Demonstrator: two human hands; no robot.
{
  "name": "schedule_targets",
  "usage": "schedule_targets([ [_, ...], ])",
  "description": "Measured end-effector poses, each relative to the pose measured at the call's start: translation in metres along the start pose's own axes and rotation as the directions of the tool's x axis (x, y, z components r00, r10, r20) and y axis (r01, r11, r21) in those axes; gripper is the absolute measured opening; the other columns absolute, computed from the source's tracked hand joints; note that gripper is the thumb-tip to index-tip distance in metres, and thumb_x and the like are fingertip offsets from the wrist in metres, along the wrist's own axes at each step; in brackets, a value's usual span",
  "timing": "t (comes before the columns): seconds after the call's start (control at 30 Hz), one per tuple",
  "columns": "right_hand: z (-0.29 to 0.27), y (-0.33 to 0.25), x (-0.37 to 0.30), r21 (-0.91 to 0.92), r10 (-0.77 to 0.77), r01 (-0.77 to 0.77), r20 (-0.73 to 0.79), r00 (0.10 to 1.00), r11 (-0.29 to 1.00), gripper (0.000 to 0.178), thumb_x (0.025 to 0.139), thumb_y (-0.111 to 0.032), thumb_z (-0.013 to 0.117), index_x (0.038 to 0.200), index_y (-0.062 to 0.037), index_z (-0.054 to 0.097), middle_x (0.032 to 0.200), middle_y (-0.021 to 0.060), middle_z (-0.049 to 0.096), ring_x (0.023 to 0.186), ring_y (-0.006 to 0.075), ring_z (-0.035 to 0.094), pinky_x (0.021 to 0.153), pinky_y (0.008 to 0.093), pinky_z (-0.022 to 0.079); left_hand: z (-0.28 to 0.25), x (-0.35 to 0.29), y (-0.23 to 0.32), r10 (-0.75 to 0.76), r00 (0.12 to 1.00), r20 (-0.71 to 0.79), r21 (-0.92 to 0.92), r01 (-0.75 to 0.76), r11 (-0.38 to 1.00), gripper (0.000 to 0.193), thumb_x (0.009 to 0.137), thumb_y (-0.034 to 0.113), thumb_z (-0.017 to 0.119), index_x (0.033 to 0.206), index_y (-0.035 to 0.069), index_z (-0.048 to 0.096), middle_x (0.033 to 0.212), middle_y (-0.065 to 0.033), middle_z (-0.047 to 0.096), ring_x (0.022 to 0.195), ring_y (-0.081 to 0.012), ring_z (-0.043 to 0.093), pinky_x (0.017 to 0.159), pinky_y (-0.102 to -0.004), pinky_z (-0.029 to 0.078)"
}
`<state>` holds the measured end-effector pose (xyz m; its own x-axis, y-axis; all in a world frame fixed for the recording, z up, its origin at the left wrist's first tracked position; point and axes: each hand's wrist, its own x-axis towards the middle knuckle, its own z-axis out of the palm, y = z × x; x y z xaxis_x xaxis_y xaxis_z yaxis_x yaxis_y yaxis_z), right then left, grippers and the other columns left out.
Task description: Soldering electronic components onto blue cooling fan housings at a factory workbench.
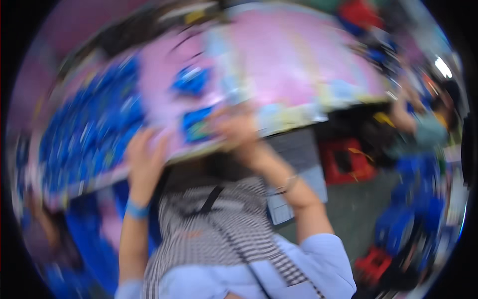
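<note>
The view is smeared by motion. My left hand, with a blue band at the wrist, is at the near edge of the pink-covered table. Its thumb and fingers stand apart, with nothing visible between them. Beside it on the left lie many shiny blue pieces, too blurred to name. My right hand reaches over the edge to a blue flat piece with a green patch. Its fingers are blurred at that piece's right side; whether they grip it cannot be made out. Farther back lies another blue piece.
Under the table's edge at right is a red plastic stool or crate, with a grey-white panel next to it. A co-worker in a green top sits at the right. Blue objects and another red one are on the floor.
</note>
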<state>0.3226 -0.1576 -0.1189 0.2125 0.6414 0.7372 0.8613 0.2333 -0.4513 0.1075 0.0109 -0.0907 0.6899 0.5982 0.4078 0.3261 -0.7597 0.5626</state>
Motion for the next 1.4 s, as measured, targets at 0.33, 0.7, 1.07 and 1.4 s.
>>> schedule_targets([
  [0.33, -0.007, 0.043, 0.091, 0.118, 0.145, -0.160, 0.128, 0.981, 0.980, 0.025, 0.077, 0.000, 0.078, 0.080, -0.0040, 0.054, 0.081, 0.0093, 0.066, 0.081, 0.0249, 0.067, 0.072, 0.0344, 0.050, 0.030, 0.045, 0.058, -0.018, 0.996, 0.083, 0.126, 0.008, 0.992, 0.030, 0.079, 0.024, 0.073, 0.065, 0.000, 0.062, 0.063, -0.0186, 0.059, 0.060, -0.0355, 0.060, 0.057, -0.0472, 0.045],
  [0.7, 0.017, 0.055, 0.075, 0.151, 0.141, -0.172, 0.194, 0.971, 0.974, 0.016, 0.073, 0.001, 0.065, 0.088, -0.0045, 0.063, 0.069, 0.0034, 0.058, 0.078, 0.0240, 0.060, 0.077, 0.0355, 0.045, 0.028, 0.015, 0.037, -0.151, 0.988, -0.041, 0.146, 0.155, 0.977, 0.029, 0.080, 0.022, 0.077, 0.069, 0.000, 0.062, 0.068, -0.0166, 0.061, 0.061, -0.0337, 0.059, 0.054, -0.0442, 0.043],
  [1.07, -0.031, 0.012, 0.037, 0.215, 0.377, -0.340, -0.166, 0.911, 0.915, 0.058, 0.097, -0.058, 0.052, 0.115, -0.0031, 0.058, 0.090, 0.0063, 0.061, 0.080, 0.0147, 0.056, 0.073, 0.0283, 0.047, -0.012, 0.065, 0.034, -0.286, 0.958, -0.030, -0.421, 0.247, 0.873, 0.025, 0.088, 0.024, 0.072, 0.088, 0.001, 0.060, 0.075, -0.0071, 0.052, 0.070, -0.0182, 0.051, 0.063, -0.0328, 0.042],
  [1.4, -0.026, 0.004, 0.028, 0.403, 0.530, -0.438, -0.151, 0.834, 0.804, 0.044, 0.097, -0.041, 0.062, 0.116, -0.0009, 0.064, 0.102, 0.0071, 0.061, 0.086, 0.0133, 0.057, 0.075, 0.0283, 0.047, 0.032, 0.096, 0.025, -0.091, 0.996, 0.001, 0.197, 0.089, 0.976, 0.020, 0.077, 0.018, 0.072, 0.071, 0.000, 0.068, 0.079, -0.0188, 0.066, 0.076, -0.0367, 0.065, 0.068, -0.0443, 0.050],
])
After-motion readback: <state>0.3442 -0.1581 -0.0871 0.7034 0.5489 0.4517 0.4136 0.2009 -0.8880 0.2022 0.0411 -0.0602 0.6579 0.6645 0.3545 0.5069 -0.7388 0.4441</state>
